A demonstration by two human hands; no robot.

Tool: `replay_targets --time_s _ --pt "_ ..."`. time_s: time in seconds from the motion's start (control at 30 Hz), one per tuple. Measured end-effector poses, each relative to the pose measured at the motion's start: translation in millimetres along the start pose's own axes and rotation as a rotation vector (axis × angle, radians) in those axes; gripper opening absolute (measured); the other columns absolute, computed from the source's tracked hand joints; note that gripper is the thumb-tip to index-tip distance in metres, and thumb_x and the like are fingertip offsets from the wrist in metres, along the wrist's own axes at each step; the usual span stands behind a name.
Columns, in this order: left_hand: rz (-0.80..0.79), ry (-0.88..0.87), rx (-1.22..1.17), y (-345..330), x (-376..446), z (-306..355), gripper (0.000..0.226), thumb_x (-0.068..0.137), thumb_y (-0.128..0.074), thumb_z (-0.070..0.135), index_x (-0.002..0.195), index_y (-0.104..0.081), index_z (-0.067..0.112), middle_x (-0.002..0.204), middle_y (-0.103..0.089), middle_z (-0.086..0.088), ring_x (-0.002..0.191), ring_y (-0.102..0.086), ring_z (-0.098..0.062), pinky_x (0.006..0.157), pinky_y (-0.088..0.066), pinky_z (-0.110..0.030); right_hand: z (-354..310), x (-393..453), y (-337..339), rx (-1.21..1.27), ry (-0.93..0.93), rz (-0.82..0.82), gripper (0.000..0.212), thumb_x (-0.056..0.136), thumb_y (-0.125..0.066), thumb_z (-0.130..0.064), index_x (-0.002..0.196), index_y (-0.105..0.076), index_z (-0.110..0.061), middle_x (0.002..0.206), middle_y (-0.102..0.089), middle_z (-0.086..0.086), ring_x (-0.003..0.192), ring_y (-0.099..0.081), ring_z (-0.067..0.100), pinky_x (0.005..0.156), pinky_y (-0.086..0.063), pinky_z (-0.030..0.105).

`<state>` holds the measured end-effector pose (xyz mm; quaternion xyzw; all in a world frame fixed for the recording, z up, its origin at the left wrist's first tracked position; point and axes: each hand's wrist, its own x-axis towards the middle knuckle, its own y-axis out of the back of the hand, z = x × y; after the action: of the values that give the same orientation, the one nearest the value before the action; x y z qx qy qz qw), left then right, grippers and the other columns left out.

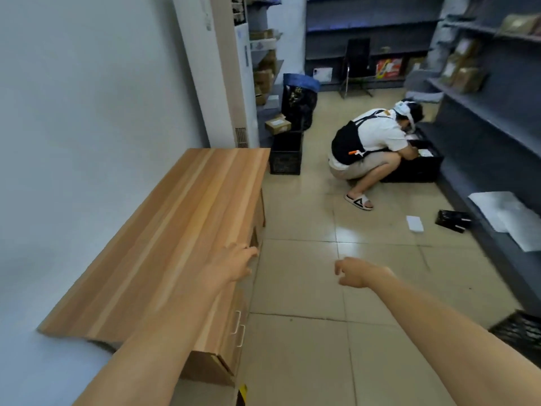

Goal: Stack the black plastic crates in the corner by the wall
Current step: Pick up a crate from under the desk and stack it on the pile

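A: Reaching forward nearest the lens: left hand (234, 263), fingers spread loosely, holding nothing, hovering over the front edge of the wooden desk (164, 238).

B: Reaching alongside, well apart from it: right hand (355, 272), fingers hanging loosely curled over the tiled floor (307, 332), gripping nothing.

A: Standing along the white wall (87, 127) on the left: the same desk, with white drawer handles (238, 328) showing on its front.

B: Running down the right side: grey shelving (494, 118), carrying brown parcels (464, 70) and white sheets (509, 216).

A: Crouching in mid-room: another person (371, 148), bending over a large black plastic crate (415, 168) beside the shelving.

B: Standing on the floor just past the desk's far end, near the white column: a second black crate (286, 155), upright.

A: Showing partly at the lower right edge: a third black crate (519, 332).

B: Lying on the floor near the shelf base: a small black box (452, 220) and a white card (414, 223), just beside each other.
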<state>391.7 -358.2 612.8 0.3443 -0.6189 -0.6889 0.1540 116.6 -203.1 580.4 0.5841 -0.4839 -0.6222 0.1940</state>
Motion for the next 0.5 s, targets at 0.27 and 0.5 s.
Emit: replay_targets --time_s 0.27,0.5 --pt "-0.049 -0.303 0.087 20 137 131 0.05 0.092 -0.059 0.035 0.139 -0.044 0.028 0.144 -0.044 -0.002 0.132 -0.044 -0.026 0.101 -0.039 -0.039 139 -25 -24 0.16 -0.28 -0.023 0.038 0.094 -0.052 -0.03 0.13 -0.051 -0.018 0.137 -0.048 0.009 0.124 -0.051 0.03 0.1 -0.042 0.036" --pt "-0.181 -0.508 0.198 18 257 213 0.052 0.093 -0.058 0.031 0.142 -0.043 0.027 0.148 -0.042 -0.003 0.137 -0.039 -0.023 0.106 -0.035 -0.034 221 -10 -4 0.327 -0.452 -0.043 0.036 0.094 -0.052 -0.03 0.129 -0.052 -0.019 0.134 -0.053 0.008 0.122 -0.052 0.029 0.097 -0.043 0.037"
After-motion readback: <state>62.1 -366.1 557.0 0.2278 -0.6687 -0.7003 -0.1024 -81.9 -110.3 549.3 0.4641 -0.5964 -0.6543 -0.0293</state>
